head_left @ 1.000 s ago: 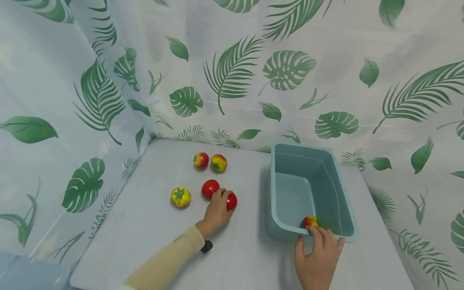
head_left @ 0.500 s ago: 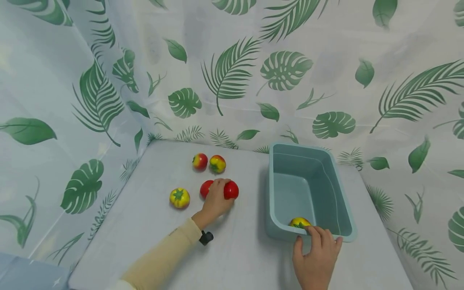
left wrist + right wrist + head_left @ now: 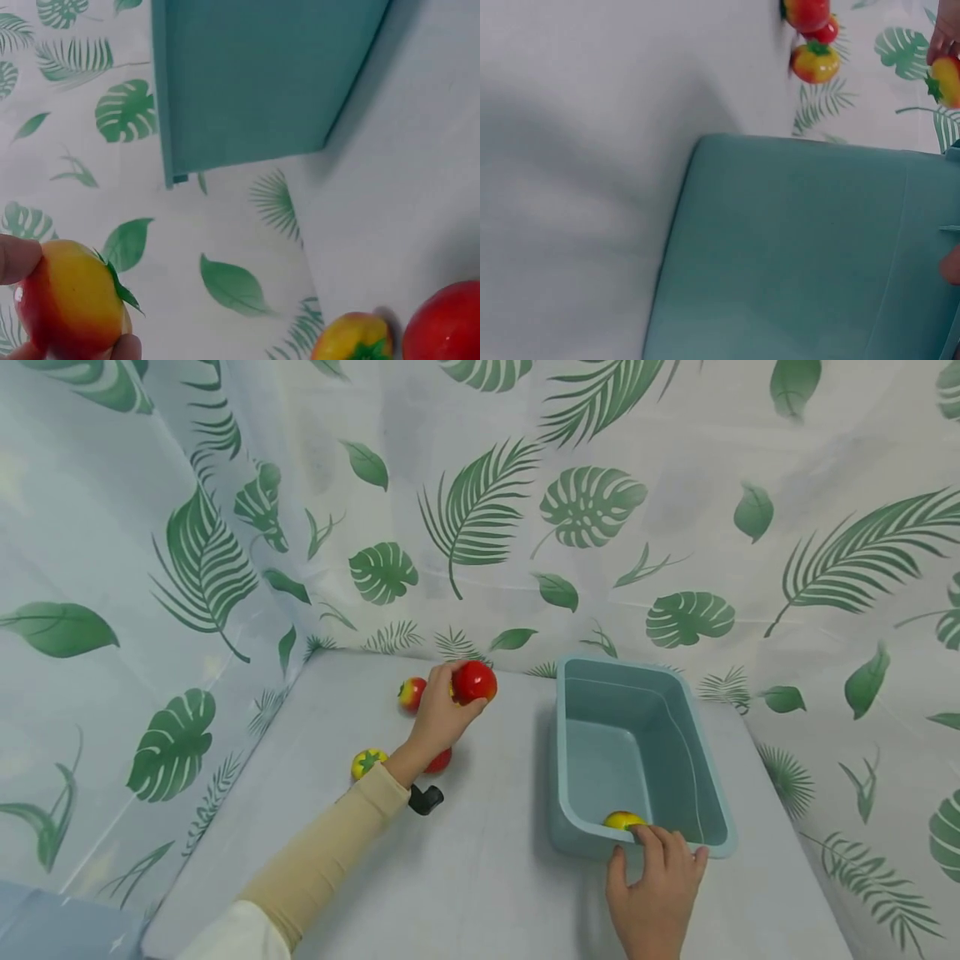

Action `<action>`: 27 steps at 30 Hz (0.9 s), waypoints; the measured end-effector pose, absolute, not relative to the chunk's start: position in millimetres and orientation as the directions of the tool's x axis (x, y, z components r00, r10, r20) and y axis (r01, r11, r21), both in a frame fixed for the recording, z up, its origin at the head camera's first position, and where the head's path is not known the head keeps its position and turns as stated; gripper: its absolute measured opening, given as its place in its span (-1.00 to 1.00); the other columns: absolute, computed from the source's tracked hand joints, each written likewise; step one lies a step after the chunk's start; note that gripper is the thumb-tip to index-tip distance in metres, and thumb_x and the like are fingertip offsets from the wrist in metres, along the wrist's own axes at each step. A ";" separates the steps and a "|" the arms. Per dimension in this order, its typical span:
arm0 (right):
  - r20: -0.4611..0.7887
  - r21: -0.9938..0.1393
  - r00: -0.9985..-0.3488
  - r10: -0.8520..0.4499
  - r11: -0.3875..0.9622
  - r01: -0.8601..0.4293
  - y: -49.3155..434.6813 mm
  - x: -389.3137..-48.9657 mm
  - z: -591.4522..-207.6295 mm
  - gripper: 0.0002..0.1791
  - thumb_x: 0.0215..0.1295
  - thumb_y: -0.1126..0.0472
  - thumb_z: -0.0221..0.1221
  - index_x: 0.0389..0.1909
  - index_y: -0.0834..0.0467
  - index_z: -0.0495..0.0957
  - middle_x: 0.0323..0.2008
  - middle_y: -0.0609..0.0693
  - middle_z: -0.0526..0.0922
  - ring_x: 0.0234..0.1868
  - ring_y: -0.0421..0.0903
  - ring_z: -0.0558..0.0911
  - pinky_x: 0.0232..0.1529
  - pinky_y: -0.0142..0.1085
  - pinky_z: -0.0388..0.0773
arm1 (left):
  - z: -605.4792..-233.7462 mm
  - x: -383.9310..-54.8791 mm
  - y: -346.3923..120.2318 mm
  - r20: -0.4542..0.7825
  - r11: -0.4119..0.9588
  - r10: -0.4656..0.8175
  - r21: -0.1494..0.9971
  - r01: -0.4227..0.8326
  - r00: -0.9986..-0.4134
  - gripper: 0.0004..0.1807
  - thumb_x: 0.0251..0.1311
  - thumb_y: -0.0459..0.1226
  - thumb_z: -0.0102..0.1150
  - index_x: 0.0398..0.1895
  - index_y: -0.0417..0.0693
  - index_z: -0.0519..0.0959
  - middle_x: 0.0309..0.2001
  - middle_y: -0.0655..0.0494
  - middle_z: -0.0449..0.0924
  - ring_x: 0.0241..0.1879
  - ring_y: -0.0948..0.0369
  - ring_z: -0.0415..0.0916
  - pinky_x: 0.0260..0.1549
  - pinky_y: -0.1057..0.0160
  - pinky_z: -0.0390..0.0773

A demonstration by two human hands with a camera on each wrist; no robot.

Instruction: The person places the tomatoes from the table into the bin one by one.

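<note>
My left hand (image 3: pixel 442 710) grips a red-and-yellow tomato (image 3: pixel 476 682) between thumb and fingers, raised off the table. In the left wrist view, this tomato (image 3: pixel 75 296) shows its yellow side and green leafy top. My right hand (image 3: pixel 652 893) holds the near rim of a blue-green plastic tub (image 3: pixel 562 752), fingers hooked over it and thumb outside. Inside the tub, a yellow tomato (image 3: pixel 624 820) lies against the near wall, partly hidden by the rim. A red tomato (image 3: pixel 438 761) and a yellow one (image 3: pixel 367 762) lie by my left wrist, partly covered.
Another red-and-yellow tomato (image 3: pixel 411 693) rests farther back on the white table (image 3: pixel 495 860); one beside it is mostly hidden behind the left hand. A leaf-patterned curtain (image 3: pixel 480 527) hangs behind the table and along its sides.
My left hand has lifted the tomato from the table and carried it upward. The tomato in the tub has rolled left. My right hand stays on the rim.
</note>
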State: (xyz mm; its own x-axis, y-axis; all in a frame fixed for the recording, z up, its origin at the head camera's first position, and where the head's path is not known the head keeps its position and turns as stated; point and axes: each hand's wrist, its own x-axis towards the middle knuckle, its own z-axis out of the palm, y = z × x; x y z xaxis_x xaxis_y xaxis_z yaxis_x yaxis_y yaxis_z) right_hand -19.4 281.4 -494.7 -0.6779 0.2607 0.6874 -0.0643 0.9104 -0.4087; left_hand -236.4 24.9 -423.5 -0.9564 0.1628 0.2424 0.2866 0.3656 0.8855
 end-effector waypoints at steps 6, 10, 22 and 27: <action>0.686 -0.418 -0.676 0.269 0.906 -0.064 279.4 -17.6 -492.6 -0.66 -0.07 0.40 0.26 -0.17 0.33 0.57 -0.20 0.25 0.56 -0.08 0.30 0.47 0.25 0.49 -0.14 | -418.1 -237.8 31.7 0.241 0.324 0.180 0.901 0.289 -0.954 -0.31 0.15 -0.27 0.33 0.35 -0.01 0.27 0.22 0.03 0.32 0.15 0.11 0.32 0.04 0.11 0.55; 0.679 -0.429 -0.683 0.269 0.901 -0.071 279.4 -16.9 -492.4 -0.66 -0.06 0.42 0.26 -0.16 0.33 0.56 -0.17 0.25 0.55 -0.05 0.29 0.46 0.26 0.48 -0.19 | -418.5 -234.1 41.7 0.255 0.293 0.217 0.904 0.312 -0.942 -0.30 0.15 -0.28 0.34 0.34 -0.03 0.27 0.22 0.02 0.33 0.17 0.10 0.32 0.02 0.07 0.58; 0.669 -0.411 -0.699 0.254 0.909 -0.063 281.3 -16.0 -493.2 -0.64 -0.07 0.42 0.27 -0.15 0.36 0.55 -0.16 0.26 0.55 -0.02 0.30 0.46 0.25 0.50 -0.20 | -416.5 -206.4 94.9 0.294 0.244 0.445 0.869 0.430 -0.846 -0.29 0.18 -0.23 0.34 0.37 -0.01 0.24 0.28 0.05 0.29 0.18 0.18 0.34 -0.03 0.31 0.56; 0.670 -0.407 -0.698 0.253 0.911 -0.061 281.2 -15.7 -491.4 -0.63 -0.09 0.42 0.28 -0.15 0.35 0.56 -0.17 0.25 0.55 -0.03 0.29 0.46 0.25 0.49 -0.20 | -413.0 -191.2 121.1 0.312 0.186 0.529 0.865 0.466 -0.790 -0.30 0.18 -0.24 0.33 0.37 -0.06 0.26 0.28 0.02 0.29 0.15 0.20 0.37 -0.04 0.42 0.53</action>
